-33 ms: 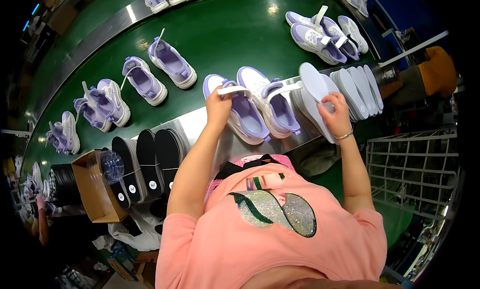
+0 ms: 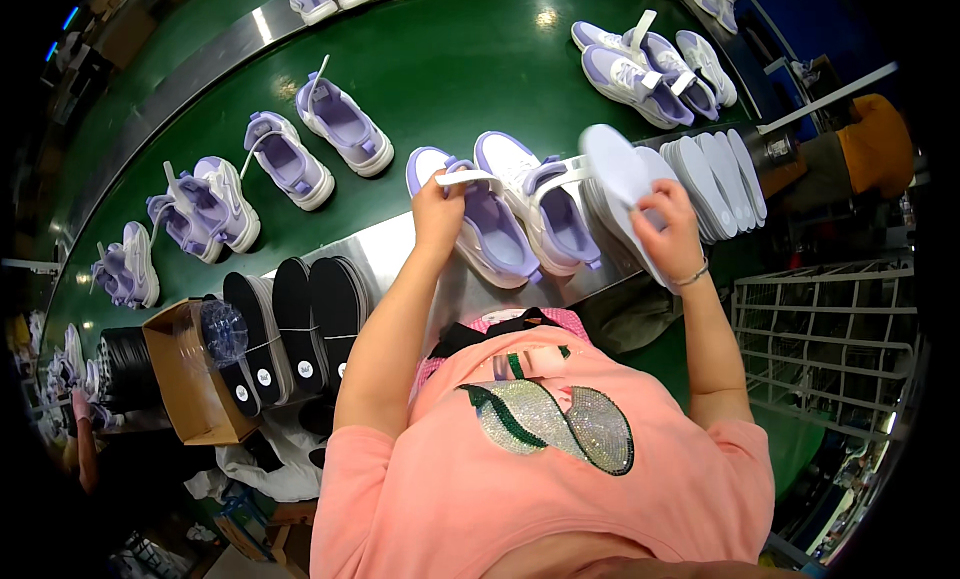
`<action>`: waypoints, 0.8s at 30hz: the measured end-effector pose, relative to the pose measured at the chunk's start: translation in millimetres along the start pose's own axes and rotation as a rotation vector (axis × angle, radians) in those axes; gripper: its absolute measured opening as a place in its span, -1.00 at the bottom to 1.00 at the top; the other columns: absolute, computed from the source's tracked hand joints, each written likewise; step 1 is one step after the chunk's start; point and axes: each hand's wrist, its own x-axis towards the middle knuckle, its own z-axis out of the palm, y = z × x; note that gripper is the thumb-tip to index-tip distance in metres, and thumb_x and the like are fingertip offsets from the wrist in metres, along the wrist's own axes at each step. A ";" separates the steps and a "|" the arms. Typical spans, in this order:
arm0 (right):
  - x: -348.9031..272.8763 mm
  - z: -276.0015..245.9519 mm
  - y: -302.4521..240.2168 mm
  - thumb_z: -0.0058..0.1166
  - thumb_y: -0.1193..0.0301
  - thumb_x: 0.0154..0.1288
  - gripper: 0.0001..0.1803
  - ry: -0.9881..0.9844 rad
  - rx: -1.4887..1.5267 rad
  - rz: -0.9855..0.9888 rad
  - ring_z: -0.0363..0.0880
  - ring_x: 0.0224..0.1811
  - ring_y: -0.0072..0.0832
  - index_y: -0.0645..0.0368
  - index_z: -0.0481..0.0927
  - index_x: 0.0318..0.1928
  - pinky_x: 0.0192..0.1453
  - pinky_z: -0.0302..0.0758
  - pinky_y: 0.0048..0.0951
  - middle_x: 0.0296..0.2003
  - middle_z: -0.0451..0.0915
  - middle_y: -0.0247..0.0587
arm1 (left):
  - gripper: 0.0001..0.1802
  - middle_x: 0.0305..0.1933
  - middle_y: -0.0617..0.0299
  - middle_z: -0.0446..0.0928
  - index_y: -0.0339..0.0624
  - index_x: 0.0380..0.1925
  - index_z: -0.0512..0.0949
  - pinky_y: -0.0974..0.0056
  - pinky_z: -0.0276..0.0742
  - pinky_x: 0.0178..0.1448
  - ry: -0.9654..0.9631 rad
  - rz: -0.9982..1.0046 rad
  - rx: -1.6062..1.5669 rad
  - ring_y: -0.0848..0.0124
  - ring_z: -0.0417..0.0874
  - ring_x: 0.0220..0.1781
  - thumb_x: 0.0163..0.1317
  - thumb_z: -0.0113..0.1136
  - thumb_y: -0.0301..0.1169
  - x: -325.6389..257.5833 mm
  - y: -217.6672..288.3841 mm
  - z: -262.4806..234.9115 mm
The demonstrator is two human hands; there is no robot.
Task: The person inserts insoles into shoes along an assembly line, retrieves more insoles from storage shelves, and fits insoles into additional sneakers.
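Note:
My left hand (image 2: 438, 217) is closed on the white strap (image 2: 460, 178) of a lilac-and-white sneaker (image 2: 497, 237). That sneaker stands with its toe away from me, on the metal edge of the green table. Right beside it, almost touching, is a second sneaker (image 2: 567, 235) of the same kind, its strap pulled out to the right. In my right hand (image 2: 668, 234) is a pale insole (image 2: 612, 159), pinched near its lower end and tilted over a stack of similar insoles (image 2: 612, 219). Motion blurs the held insole a little.
More lilac sneakers stand on the green table (image 2: 450, 79), including a single one (image 2: 345, 129) at left and a group (image 2: 635, 84) at far right. Black insole bundles (image 2: 293, 324) and a cardboard box (image 2: 190, 379) lie at left. A wire rack (image 2: 825, 329) is at right.
My right hand has shifted slightly left, and the insole in it has swung left toward the second sneaker's strap. My left hand keeps its place on the strap.

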 end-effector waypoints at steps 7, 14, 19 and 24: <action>10.5 96.0 -81.5 0.02 0.41 -0.13 -0.90 -0.726 -0.501 -0.494 0.47 -0.41 -0.32 0.16 0.53 -0.55 -0.40 0.47 -0.36 -0.39 0.38 -0.16 | -0.84 -0.56 0.06 0.47 -0.23 -0.39 0.46 0.26 0.36 -0.38 0.023 0.081 0.072 0.18 0.49 -0.49 0.06 0.03 -0.39 -11.9 -5.2 7.0; 0.0 125.9 -70.7 -0.02 0.35 -0.09 -0.81 -0.443 -0.281 -0.397 0.46 -0.41 -0.28 0.17 0.49 -0.43 -0.32 0.43 -0.32 -0.34 0.41 -0.07 | -0.68 -0.29 -0.07 0.46 -0.28 -0.22 0.39 0.13 0.37 -0.18 0.016 0.092 0.310 0.04 0.46 -0.22 -0.02 0.03 -0.41 -14.2 -6.4 7.3; 4.6 62.4 -82.8 -0.02 0.34 -0.10 -0.81 -0.718 -0.569 -0.316 0.45 -0.38 -0.29 0.16 0.48 -0.43 -0.38 0.34 -0.30 -0.47 0.47 -0.18 | -0.65 -0.27 -0.05 0.45 -0.29 -0.21 0.36 0.15 0.38 -0.16 0.026 0.082 0.345 0.06 0.46 -0.20 -0.04 0.07 -0.41 -13.6 -11.4 8.9; 9.6 82.0 -80.2 -0.03 0.42 -0.11 -0.87 -0.729 -0.443 -0.492 0.47 -0.37 -0.31 0.17 0.52 -0.49 -0.32 0.40 -0.36 -0.46 0.49 -0.13 | -0.52 -0.24 -0.09 0.44 -0.38 -0.17 0.30 0.22 0.39 -0.15 -0.014 0.106 0.279 0.11 0.49 -0.19 -0.19 0.13 -0.54 -15.9 -9.0 9.7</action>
